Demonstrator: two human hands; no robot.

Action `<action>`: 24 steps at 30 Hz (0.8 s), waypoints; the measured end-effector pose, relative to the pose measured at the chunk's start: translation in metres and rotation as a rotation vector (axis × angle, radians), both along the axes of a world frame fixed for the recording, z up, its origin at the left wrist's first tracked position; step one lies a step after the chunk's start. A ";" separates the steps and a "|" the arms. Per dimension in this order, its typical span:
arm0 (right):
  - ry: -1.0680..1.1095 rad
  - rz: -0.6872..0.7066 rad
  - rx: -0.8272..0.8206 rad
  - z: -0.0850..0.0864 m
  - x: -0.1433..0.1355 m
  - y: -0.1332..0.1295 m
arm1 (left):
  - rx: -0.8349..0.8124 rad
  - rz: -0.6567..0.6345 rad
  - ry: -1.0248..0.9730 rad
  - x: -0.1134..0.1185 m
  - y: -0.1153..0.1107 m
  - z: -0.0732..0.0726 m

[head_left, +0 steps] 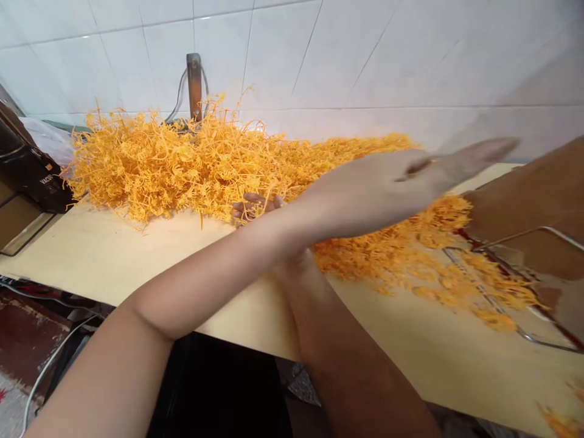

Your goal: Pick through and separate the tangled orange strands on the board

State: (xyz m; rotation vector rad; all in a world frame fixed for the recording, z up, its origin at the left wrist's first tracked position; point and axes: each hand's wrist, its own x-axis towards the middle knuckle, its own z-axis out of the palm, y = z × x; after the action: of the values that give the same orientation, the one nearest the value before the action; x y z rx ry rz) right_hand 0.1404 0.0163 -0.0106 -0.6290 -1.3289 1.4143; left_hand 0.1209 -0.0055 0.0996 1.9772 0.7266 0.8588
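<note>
My forearms cross over the table. My left hand [392, 185] reaches to the right above the orange pieces, its fingers stretched out and blurred, nothing visible in it. Under my left forearm, my right hand [256, 205] shows only its curled fingertips, with thin orange strands between them, at the front edge of a large heap of curly orange strands [182, 164]. Most of its palm is hidden. Flatter orange pieces [387, 258] spread to the right of my wrists.
A pale table [150, 249] runs across the view below a white tiled wall [283, 55]. At left stands a black box [43, 176]. A metal bracket [194, 88] rises behind the heap. At right are brown cardboard [533, 207] and a bent wire frame [524, 333].
</note>
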 end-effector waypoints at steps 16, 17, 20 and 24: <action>0.419 0.096 -0.210 0.018 0.001 0.000 | 0.253 0.391 -0.060 -0.059 0.009 0.000; 0.395 0.123 -0.212 0.017 0.000 0.002 | 0.167 0.400 -0.100 -0.068 0.009 -0.002; 0.376 0.134 -0.228 0.011 -0.002 0.006 | 0.081 0.390 -0.128 -0.075 0.017 -0.011; 0.362 0.101 -0.206 0.009 -0.001 0.002 | 0.280 0.302 -0.032 -0.039 0.027 -0.017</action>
State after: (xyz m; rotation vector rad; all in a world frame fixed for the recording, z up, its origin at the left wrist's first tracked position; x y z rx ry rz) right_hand 0.1397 0.0184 -0.0016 -0.4164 -0.9479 1.6707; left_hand 0.0818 0.0218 0.0826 2.1222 0.9449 1.2255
